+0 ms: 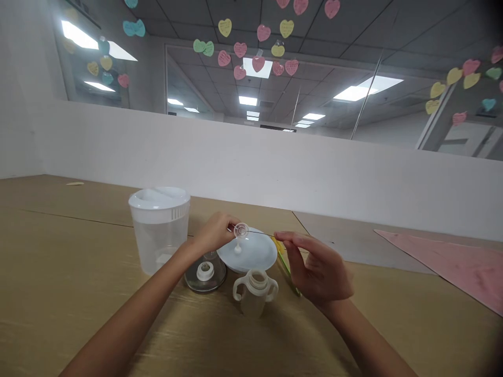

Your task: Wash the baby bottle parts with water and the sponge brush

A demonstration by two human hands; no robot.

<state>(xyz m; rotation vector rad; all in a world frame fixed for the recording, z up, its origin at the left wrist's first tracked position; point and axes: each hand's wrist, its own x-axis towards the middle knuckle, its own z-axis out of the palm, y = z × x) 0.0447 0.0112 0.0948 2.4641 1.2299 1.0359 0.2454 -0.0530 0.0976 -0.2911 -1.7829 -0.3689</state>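
My left hand [216, 231] is closed on a clear, round silicone piece [241, 230] with a ring-shaped rim, held above a white plate [259, 260]. A small white knob [238, 248] shows just under it; I cannot tell whether it hangs from the piece. My right hand [314, 264] pinches the right end of a thin dark wire [259, 232], which runs level to the clear piece. Below the hands stands a lidless, translucent bottle [253, 301] with two side handles. A white ring-shaped cap [205, 270] lies on a round metal dish [206, 285] to its left.
A tall translucent tub [159, 230] with a white lid stands left of my left hand. Beside the plate lies a brush [283, 264] with yellow and green parts, partly behind my right hand. A pink cloth [451, 262] covers the table's right side. A white wall [236, 162] closes the back.
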